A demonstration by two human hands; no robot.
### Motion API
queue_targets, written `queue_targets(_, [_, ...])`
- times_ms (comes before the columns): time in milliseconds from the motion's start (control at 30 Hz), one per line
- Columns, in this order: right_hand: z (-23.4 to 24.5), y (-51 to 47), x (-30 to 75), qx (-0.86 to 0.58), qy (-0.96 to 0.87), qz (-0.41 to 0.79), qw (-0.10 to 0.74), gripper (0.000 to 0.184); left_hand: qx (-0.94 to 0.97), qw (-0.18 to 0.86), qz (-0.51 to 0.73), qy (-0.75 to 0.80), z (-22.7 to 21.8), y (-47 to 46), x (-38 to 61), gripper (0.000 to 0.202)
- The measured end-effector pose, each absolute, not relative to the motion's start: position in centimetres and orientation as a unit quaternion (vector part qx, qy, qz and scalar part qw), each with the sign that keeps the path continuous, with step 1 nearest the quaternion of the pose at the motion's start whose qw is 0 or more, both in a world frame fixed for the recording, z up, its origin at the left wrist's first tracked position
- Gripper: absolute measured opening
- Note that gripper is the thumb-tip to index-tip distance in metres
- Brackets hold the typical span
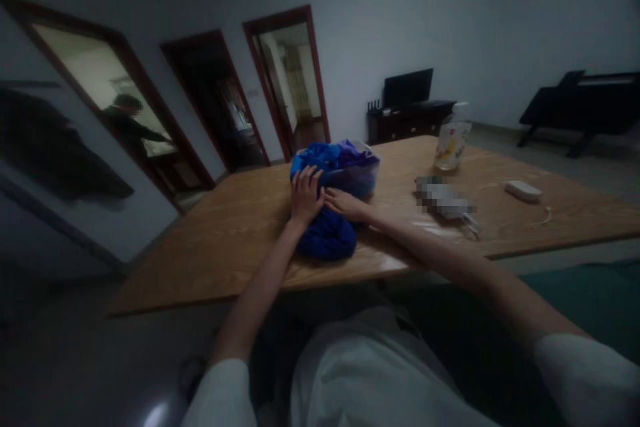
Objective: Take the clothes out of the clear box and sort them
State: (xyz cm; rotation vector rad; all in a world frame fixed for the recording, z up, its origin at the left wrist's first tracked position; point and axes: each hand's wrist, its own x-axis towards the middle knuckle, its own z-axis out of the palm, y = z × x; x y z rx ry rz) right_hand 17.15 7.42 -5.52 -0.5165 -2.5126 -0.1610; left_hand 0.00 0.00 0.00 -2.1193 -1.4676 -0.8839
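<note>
Two hands worked at our wooden table [210, 240]: a clear tub [360, 177] already held blue cloths, one dark blue bundle [327, 237] remained before it, roundish, no clear long axis. Our left hand [305, 195] lay spread on it; our right hand [345, 203] touched it, fingers together.

The room is dim, with a cold bluish cast and heavy darkening toward the corners of the frame. The brightest light comes from the lit doorways [295, 80] at the back left, which glow pale against the grey wall. A faint sheen lies on the wooden table [225, 233], and a small glare spot shows on the floor at the bottom left. The wide lens bends the door frames and stretches the edges. Detail is soft and grainy throughout, and shadows under the table swallow everything.
</note>
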Motion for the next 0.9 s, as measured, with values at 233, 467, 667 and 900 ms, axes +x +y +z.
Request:
queue_targets(233, [-2.0,4.3,17.7,-0.276,-0.859,-0.157,0.401,0.042,-0.734,0.194,-0.292,-0.581,-0.3,1.2,-1.7,0.071])
queue_targets(467, [-1.8,6.5,19.3,-0.367,-0.832,-0.192,0.368,0.063,-0.734,0.194,-0.276,-0.59,-0.1,1.8,-2.4,0.057])
queue_targets(667, [-1.5,6.3,19.3,-0.381,-0.834,-0.205,0.342,0.034,-0.728,0.21,-0.252,-0.602,0.0,1.5,-1.6,0.048])
queue_targets(900, [-0.1,5.8,19.2,-0.383,-0.853,-0.176,0.307,0.041,-0.74,0.207,-0.166,-0.618,1.7,0.2,-0.1,0.035])
